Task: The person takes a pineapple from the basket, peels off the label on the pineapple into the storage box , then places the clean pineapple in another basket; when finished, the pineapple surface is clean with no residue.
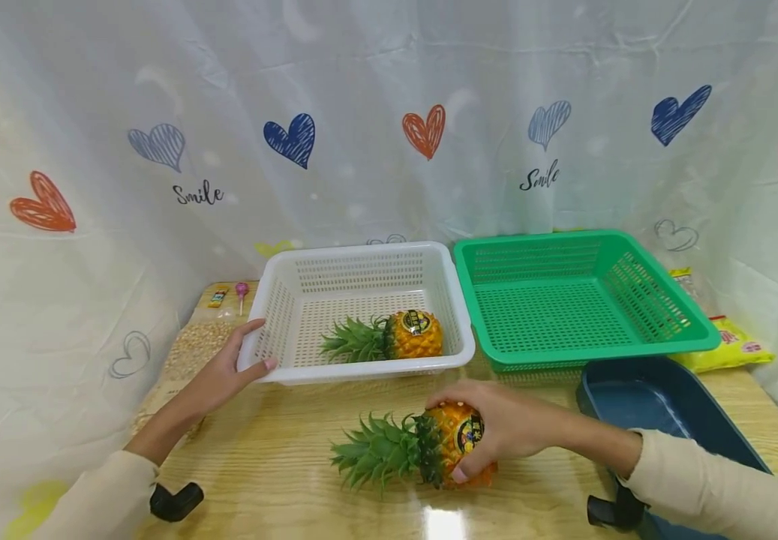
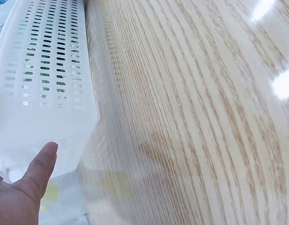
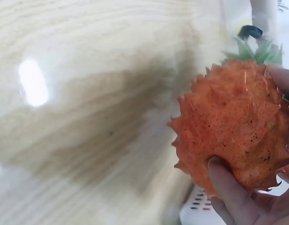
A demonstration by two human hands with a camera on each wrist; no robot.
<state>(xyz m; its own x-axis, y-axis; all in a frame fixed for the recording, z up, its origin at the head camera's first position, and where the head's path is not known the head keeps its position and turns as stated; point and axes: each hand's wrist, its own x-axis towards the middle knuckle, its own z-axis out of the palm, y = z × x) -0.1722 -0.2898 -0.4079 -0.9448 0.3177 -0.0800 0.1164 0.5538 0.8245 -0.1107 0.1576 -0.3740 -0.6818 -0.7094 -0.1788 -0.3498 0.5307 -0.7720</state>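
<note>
My right hand point(image 1: 506, 420) grips a pineapple point(image 1: 444, 442) by its orange body from the right, its green leaves pointing left. In the right wrist view the spiny base of this pineapple point(image 3: 233, 126) faces the camera, with fingers point(image 3: 228, 185) around it. My left hand point(image 1: 229, 367) rests on the front left corner of a white plastic basket point(image 1: 361, 372), thumb along the front and fingers at the left rim. From the left wrist, the straight thumb point(image 2: 43, 164) touches the basket's wall point(image 2: 64, 126). Inside the basket lies another pineapple point(image 1: 416, 335) with a black label.
To the right of the white basket stands a green basket point(image 1: 544, 315). A dark blue tray point(image 1: 638, 397) sits in front of it, beside a yellow packet point(image 1: 733, 345). A bag of pale grains point(image 1: 199, 349), a lollipop point(image 1: 242, 289) and a small wrapper point(image 1: 217, 298) lie at left.
</note>
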